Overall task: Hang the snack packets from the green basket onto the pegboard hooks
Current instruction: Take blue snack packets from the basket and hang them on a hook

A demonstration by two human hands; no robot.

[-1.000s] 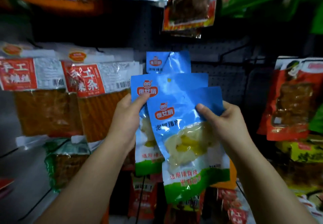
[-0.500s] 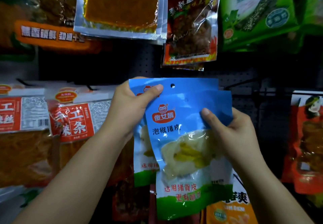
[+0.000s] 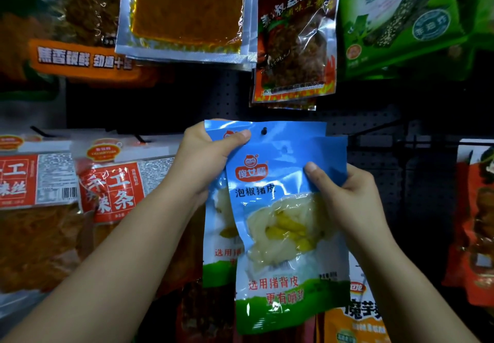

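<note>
the step in hand was judged to be the threading of a blue snack packet onto a pegboard hook. two blue packets were held upright before the black pegboard (image 3: 374,195), near the middle of the view. the rear packet (image 3: 280,131) was pinched at its top edge, at about 10 o'clock from the packets' centre, by the left hand (image 3: 205,161), thumb in front and the other fingers hidden behind. a dark spot, taken to be the hang hole or a hook tip through it, was seen at the packet's 12 o'clock edge; which of the two could not be told. the front packet (image 3: 288,235) was gripped at its 2 o'clock corner by the right hand (image 3: 344,198), the thumb pressed flat on the blue film, the remaining fingers curled behind.

each packet's long axis was set vertical, the header pointing to 12 o'clock and the green band to 6 o'clock; the front one was tilted slightly, its foot swung toward 5 o'clock.

next, the rear packet's hole would need to be seated fully on the hook, then the front packet raised and lined up likewise. at 9 o'clock red strip packets (image 3: 115,187) were hung; at 12 o'clock a chicken wing packet (image 3: 296,35).
</note>
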